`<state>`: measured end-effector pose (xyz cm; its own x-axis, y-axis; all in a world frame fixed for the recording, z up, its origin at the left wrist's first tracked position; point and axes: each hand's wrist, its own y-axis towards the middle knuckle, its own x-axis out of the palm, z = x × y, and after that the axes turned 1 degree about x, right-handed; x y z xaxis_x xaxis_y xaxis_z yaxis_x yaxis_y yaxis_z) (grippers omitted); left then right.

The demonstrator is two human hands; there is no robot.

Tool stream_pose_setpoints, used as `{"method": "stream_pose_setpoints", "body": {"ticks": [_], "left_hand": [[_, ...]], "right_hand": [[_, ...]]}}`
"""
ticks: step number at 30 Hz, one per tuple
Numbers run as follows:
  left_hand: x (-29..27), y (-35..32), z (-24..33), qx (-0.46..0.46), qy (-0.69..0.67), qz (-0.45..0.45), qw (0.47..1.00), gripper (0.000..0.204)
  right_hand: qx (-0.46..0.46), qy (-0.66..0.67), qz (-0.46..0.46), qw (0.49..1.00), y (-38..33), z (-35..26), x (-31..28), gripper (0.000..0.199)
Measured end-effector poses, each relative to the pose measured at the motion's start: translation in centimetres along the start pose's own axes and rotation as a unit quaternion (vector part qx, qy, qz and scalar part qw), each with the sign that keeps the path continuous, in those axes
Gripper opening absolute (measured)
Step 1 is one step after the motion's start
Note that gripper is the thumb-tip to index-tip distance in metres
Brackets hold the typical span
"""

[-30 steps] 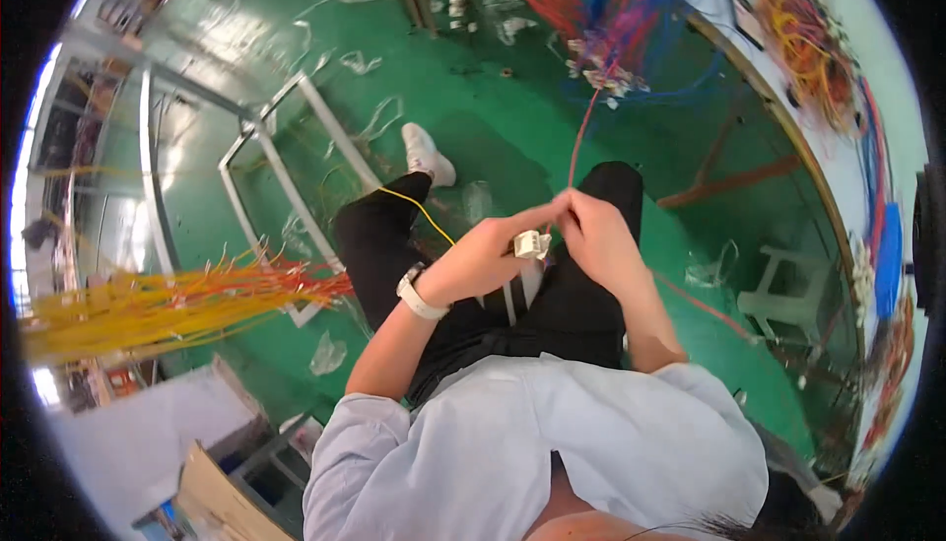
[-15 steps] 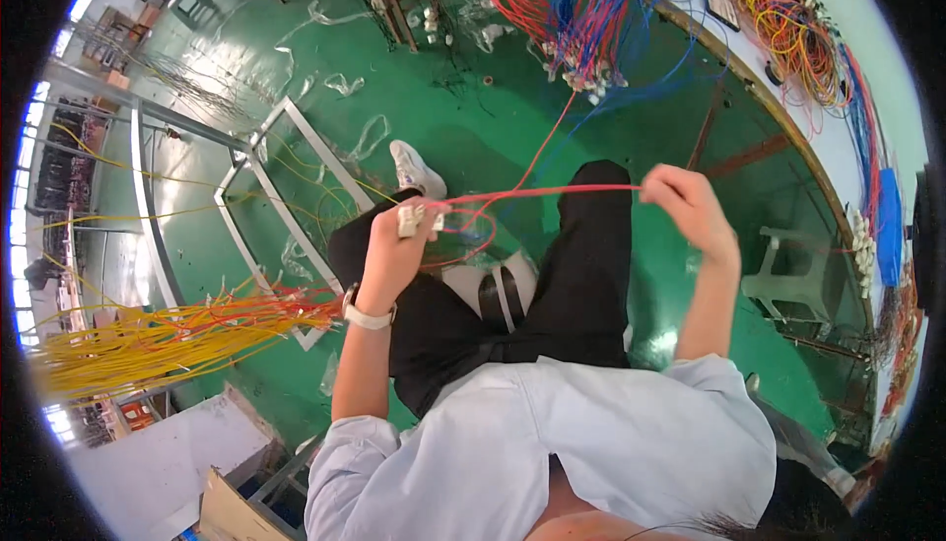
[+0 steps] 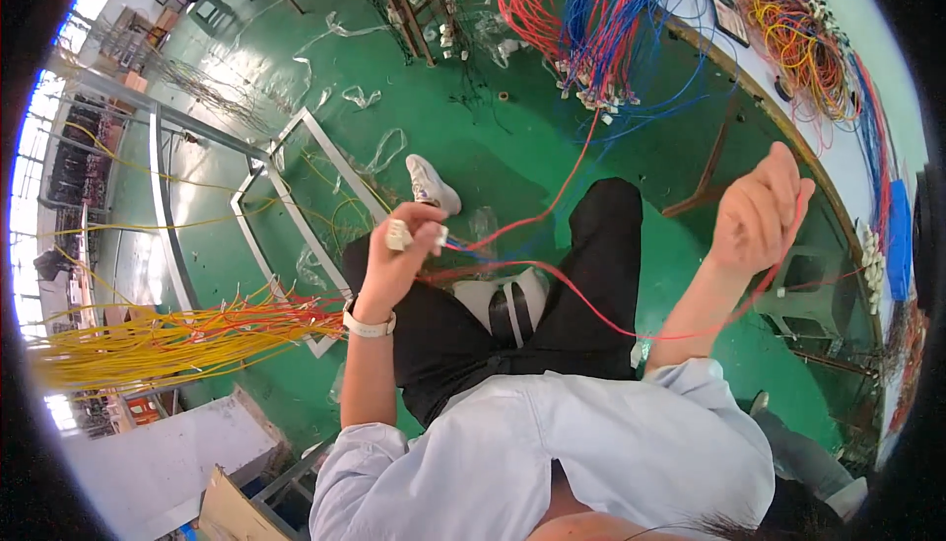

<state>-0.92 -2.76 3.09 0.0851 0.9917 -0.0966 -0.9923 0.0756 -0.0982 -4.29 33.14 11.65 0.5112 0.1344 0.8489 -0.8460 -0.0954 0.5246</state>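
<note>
My left hand (image 3: 399, 255) is closed over the lap, pinching small white plastic connectors (image 3: 397, 236); one more white connector (image 3: 440, 236) pokes out at its fingertips. Short blue and red leads come out of that one. A red wire (image 3: 567, 184) runs from there up to the hanging bundle. My right hand (image 3: 757, 214) is raised at the right with curled fingers, and a long red wire (image 3: 631, 331) sags in a loop from near my left hand up into its grip. The wire's end at the right hand is hidden.
Red and blue wires (image 3: 601, 38) with white connectors hang off the table edge (image 3: 778, 122) ahead. Yellow and red wires (image 3: 187, 334) stretch out at left beside a metal frame (image 3: 286, 196). A plastic stool (image 3: 813, 290) stands at right. Plastic scraps lie on the green floor.
The red wire, stretched taut between my hands before, now hangs slack in a loop. My right hand has moved right and turned over; my left hand still pinches the connectors.
</note>
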Motion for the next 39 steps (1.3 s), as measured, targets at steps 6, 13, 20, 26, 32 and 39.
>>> {"method": "stream_pose_setpoints", "body": {"ticks": [6,13,20,26,32,39], "left_hand": [[1.3,0.2,1.2,0.029,-0.325,0.014,0.945,0.021],[3.8,0.3,2.5,0.030,-0.435,-0.079,0.897,0.021],[4.5,-0.2,2.6,0.007,-0.480,-0.081,0.874,0.020],[4.6,-0.3,2.7,0.025,-0.415,-0.022,0.909,0.018],[4.6,-0.4,3.3,0.023,-0.344,0.010,0.939,0.017],[4.5,0.0,3.9,0.035,-0.386,-0.020,0.921,0.020]], "right_hand": [[0.194,-0.408,0.050,0.891,-0.5,8.2,-3.8,0.015],[0.236,-0.586,0.069,0.772,-1.3,13.0,-3.5,0.013],[0.370,-0.540,0.055,0.754,-0.5,13.7,-4.4,0.008],[0.287,-0.720,0.064,0.629,-1.3,14.0,-4.4,0.014],[0.024,-0.876,-0.189,0.443,-1.3,13.8,-4.3,0.010],[-0.012,-0.893,-0.198,0.405,-1.2,13.5,-3.7,0.012]]}}
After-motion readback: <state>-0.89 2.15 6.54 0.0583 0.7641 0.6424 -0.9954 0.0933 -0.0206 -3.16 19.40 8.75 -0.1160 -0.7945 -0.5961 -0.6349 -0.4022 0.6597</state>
